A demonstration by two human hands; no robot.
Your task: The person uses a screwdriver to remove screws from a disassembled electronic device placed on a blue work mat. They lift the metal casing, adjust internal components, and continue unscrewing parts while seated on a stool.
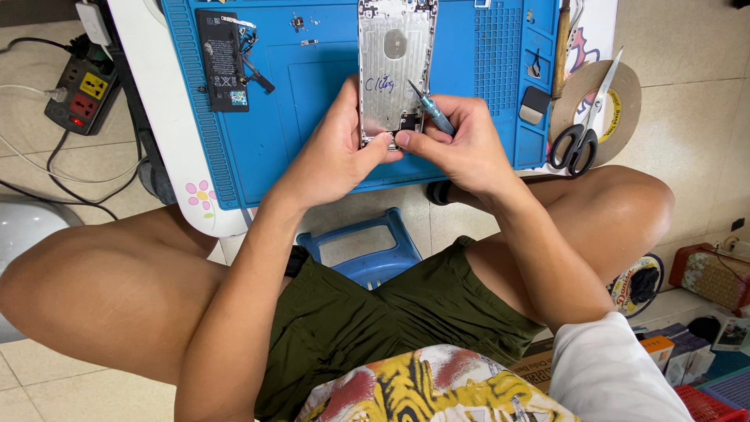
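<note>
- Head view, hands: we look down at a person seated at a low white table (pixel 156 109), working on an opened silver phone housing (pixel 393 62) that lies on a blue repair mat (pixel 312 117). The left hand (pixel 336 148) is closed around the housing's near left edge, thumb pressing at the near end. The right hand (pixel 461 144) pinches a small blue-handled screwdriver (pixel 430 109), its tip angled toward the housing's near right area.
- Head view, the step: we judge this to be fine screw work near the housing's near end. It would go best with the driver held upright over the screw, light pressure, and the left hand keeping the shell flat so nothing slips (the screw itself is too small to make out).
- Head view, holders and contents: the mat's far right compartments (pixel 539 70) hold a few small dark parts. A black battery (pixel 223 59) with a flex cable lies on the mat's far left.
- Head view, surroundings: black-handled scissors (pixel 582 129) rest on a tape roll (pixel 617 101) at right. A power strip (pixel 82 90) sits on the floor at far left, and a blue stool (pixel 367 250) is between the knees.
</note>
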